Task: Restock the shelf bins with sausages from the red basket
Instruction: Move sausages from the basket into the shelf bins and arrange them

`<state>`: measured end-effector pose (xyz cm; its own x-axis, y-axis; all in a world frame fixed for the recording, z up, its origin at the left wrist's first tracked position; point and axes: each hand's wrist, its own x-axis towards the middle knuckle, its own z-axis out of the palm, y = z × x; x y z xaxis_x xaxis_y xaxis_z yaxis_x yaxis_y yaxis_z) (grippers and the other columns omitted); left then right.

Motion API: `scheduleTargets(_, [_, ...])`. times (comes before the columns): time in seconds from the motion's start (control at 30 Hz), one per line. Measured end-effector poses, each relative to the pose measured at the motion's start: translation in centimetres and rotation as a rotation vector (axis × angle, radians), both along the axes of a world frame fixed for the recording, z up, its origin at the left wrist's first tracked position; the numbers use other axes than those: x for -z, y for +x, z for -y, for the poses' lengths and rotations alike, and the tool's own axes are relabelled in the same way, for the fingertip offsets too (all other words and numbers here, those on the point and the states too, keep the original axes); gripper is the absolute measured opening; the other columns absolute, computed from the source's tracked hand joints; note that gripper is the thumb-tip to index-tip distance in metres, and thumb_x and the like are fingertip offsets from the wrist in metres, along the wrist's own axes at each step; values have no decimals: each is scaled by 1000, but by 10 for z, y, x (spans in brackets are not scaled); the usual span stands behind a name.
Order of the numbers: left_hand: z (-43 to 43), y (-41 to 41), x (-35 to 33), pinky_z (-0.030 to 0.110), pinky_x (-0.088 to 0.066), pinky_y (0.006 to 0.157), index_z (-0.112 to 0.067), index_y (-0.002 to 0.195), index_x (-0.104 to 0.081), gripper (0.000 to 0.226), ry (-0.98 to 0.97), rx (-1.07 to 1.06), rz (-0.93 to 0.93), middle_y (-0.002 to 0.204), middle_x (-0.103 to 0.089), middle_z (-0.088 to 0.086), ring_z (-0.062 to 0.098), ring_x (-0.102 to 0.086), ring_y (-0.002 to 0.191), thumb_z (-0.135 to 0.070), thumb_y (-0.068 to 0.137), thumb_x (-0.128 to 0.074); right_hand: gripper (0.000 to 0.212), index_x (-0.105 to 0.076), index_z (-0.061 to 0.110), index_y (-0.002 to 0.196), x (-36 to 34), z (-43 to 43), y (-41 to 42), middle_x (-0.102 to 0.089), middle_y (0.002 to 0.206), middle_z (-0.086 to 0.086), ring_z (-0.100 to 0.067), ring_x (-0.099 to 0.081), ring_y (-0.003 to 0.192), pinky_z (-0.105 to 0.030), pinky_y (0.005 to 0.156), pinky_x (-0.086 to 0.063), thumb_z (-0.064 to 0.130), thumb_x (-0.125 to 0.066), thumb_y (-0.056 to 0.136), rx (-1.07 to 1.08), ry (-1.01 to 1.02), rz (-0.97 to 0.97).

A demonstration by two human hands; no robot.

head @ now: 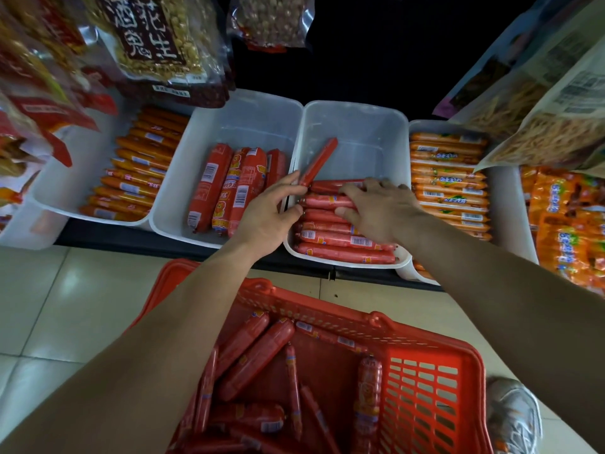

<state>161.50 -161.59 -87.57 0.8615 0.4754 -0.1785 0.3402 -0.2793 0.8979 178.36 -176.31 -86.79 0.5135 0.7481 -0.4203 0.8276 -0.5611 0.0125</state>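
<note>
My left hand [266, 214] pinches a thin red sausage [320, 161] that points up and away over the white bin [355, 126] in the middle right. My right hand [376, 206] lies on the row of thin red sausages [343, 239] stacked at the front of that bin, fingers curled over the top ones. The red basket [425, 388] stands on the floor below my arms, holding several thick and thin red sausages [258, 358]. The white bin [242, 126] to the left holds thick red sausages [226, 188].
A bin of orange sausages [137, 168] sits at far left, another bin with orange sausages [448, 181] at right, then orange packs [566, 224]. Snack bags [154, 44] hang above left and noodle bags [540, 103] above right. My shoe [514, 417] is beside the basket on the tiled floor.
</note>
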Motion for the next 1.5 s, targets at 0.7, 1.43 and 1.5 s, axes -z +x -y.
scheduleTargets(0.7, [-3, 4, 13, 42, -36, 115, -32, 149, -42, 48, 130, -170, -83, 151, -46, -8, 15, -40, 140, -24, 103, -50, 51, -32, 37, 152, 13, -78, 20, -29, 159, -3, -33, -33, 139, -50, 112, -31, 41, -38, 101, 7, 174, -169])
scheduleTargets(1.43, [-4, 4, 11, 26, -36, 105, -37, 149, -40, 49, 32, -162, -91, 144, -52, -11, -1, -44, 123, -20, 103, -51, 39, -63, 30, 125, -16, -59, 47, -75, 95, 3, -15, -69, 97, -26, 83, -52, 27, -64, 86, 329, 681, -149])
scheduleTargets(1.5, [-3, 3, 9, 26, -38, 106, -37, 149, -40, 49, 24, -164, -97, 143, -52, -9, -1, -45, 120, -20, 103, -51, 31, -63, 32, 124, -9, -48, 40, -74, 101, -4, -28, -68, 98, -31, 76, -49, 36, -58, 93, 247, 462, 19])
